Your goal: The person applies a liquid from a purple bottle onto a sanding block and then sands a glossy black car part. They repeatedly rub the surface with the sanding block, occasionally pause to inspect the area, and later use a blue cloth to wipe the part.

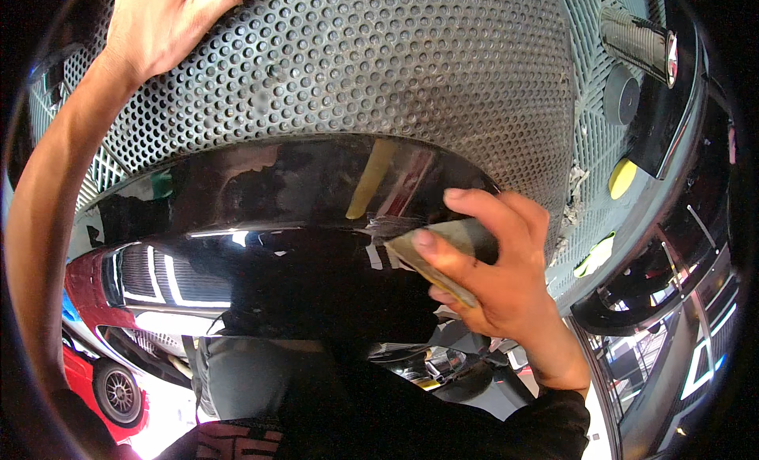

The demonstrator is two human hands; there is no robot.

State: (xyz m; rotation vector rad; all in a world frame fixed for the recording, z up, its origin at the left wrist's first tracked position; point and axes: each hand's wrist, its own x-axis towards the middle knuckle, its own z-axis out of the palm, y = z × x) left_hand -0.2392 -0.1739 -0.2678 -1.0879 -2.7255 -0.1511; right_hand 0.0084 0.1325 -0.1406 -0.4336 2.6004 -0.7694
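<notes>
A glossy black curved car panel (pixel 292 278) lies across a grey perforated mat (pixel 340 72). My right hand (pixel 498 262) grips a greyish, yellow-edged pad (pixel 419 254), thumb and fingers round it, against the panel near a whitish scuffed patch on its ridge. My left hand (pixel 162 29) rests at the upper left on the perforated mat, above the panel, its visible fingers extended and partly cut off by the top edge.
At the right are a chrome cylinder (pixel 636 45), a dark round puck (pixel 621 96), a yellow disc (pixel 621 177), a pale yellow-green item (pixel 594 254) and other black parts (pixel 632 286). A red car with a spoked wheel (pixel 118 393) is at the lower left.
</notes>
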